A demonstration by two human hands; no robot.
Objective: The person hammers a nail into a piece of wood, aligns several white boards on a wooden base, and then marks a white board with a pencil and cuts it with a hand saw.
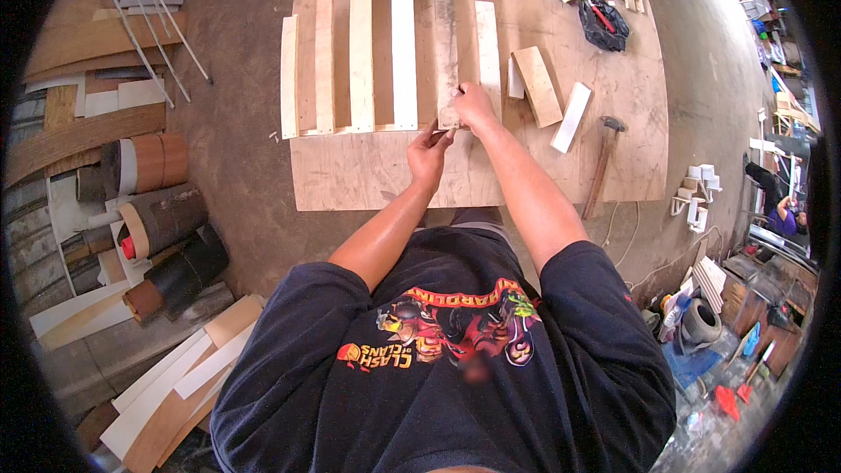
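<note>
A grey, weathered wooden slat (pixel 447 35) lies lengthwise on the plywood table (pixel 350 171). My left hand (pixel 427 159) is closed with its fingertips at the slat's near end. My right hand (pixel 475 108) grips the same slat by its right edge, close to that end. Beside it on the left run a white slat (pixel 404 44) and several pale slats, among them a long one (pixel 362 35). Their near ends rest along a thin wooden crosspiece (pixel 350 130). A shorter pale slat (pixel 488 52) lies right of my right hand.
Right of the slats lie a wood block (pixel 537 88), a white block (pixel 571 117) and a hammer (pixel 603 166). Further back is a black bag (pixel 604 24) with red-handled tools. Rolls of material (pixel 158 165) and boards line the left floor. A person (pixel 784 215) is far right.
</note>
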